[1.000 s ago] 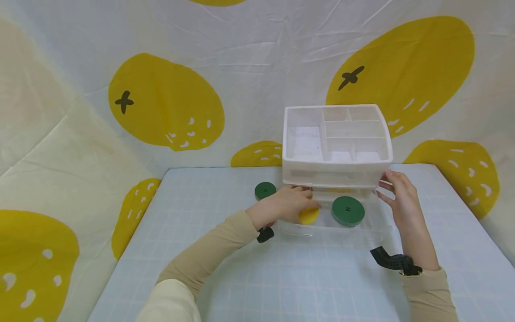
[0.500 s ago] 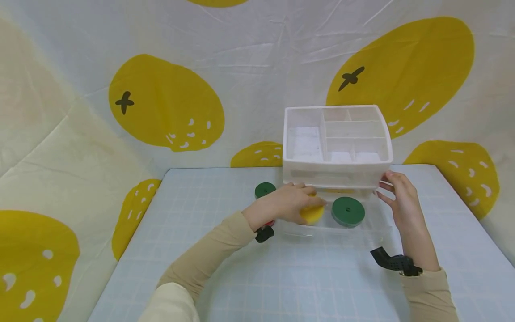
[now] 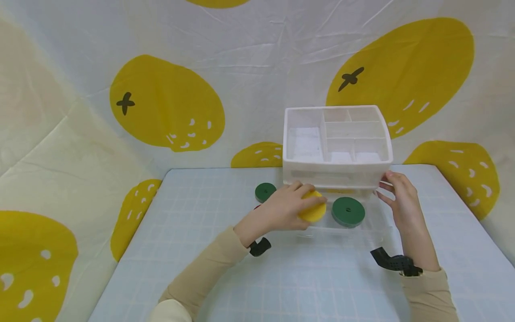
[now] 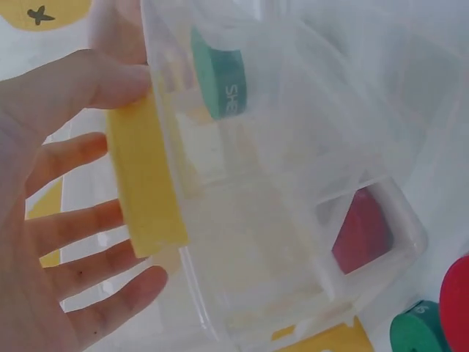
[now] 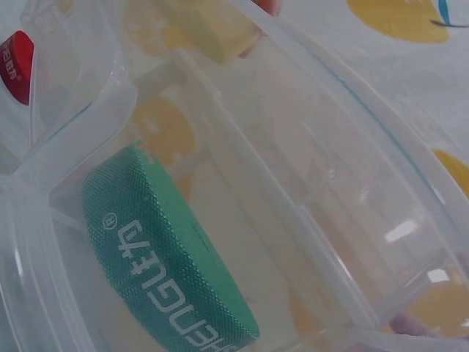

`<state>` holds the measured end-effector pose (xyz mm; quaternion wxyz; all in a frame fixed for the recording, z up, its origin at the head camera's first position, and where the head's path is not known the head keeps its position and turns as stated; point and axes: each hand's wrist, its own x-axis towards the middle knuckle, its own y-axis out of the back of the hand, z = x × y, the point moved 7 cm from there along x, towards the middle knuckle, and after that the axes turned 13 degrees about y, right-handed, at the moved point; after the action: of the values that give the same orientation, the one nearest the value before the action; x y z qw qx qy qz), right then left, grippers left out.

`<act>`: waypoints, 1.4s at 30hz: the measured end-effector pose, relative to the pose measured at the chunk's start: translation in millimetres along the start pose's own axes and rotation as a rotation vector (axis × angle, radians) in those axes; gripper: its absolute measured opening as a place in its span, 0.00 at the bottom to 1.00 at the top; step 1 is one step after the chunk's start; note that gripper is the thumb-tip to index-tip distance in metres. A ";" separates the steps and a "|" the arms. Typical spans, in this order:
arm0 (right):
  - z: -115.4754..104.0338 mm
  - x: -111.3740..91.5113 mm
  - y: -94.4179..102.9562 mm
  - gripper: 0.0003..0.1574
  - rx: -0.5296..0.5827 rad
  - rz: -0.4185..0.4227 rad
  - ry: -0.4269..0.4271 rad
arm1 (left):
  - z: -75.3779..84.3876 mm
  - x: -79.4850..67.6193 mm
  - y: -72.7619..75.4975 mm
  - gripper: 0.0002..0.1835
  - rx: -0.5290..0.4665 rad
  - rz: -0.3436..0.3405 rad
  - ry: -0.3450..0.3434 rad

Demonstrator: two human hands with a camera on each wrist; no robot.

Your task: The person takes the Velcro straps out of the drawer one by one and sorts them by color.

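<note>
Yellow roll (image 3: 316,212), one: left hand (image 3: 281,206) pinches it at clear drawer (image 3: 338,231), left half. Green rolls (image 3: 348,212), two: one in drawer, one toward back edge of table (image 3: 330,277). Right hand (image 3: 403,200) at drawer's right edge, can't tell grip.

Head view: left hand (image 3: 287,206) covers part of the yellow disc (image 3: 315,212) and the left end of the clear drawer (image 3: 342,231); red roll (image 4: 456,304) nearly all hidden behind that arm. Left wrist view: red roll cut by right edge, small green roll (image 4: 416,328) by bottom; red shape (image 4: 363,231) blurred, can't tell what. Right wrist view: big green roll (image 5: 165,260) cut by bottom edge.
</note>
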<state>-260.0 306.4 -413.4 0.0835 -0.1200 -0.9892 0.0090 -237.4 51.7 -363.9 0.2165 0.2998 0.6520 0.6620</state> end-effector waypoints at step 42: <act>0.3 0.9 -0.2 0.16 0.017 0.014 0.041 | -33.4 -102.4 -12.8 0.32 -0.277 0.393 0.348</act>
<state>-261.0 306.4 -413.6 0.1048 -0.1265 -0.9863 0.0155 -187.1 -41.4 -387.4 0.0081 0.2698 0.5121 0.8154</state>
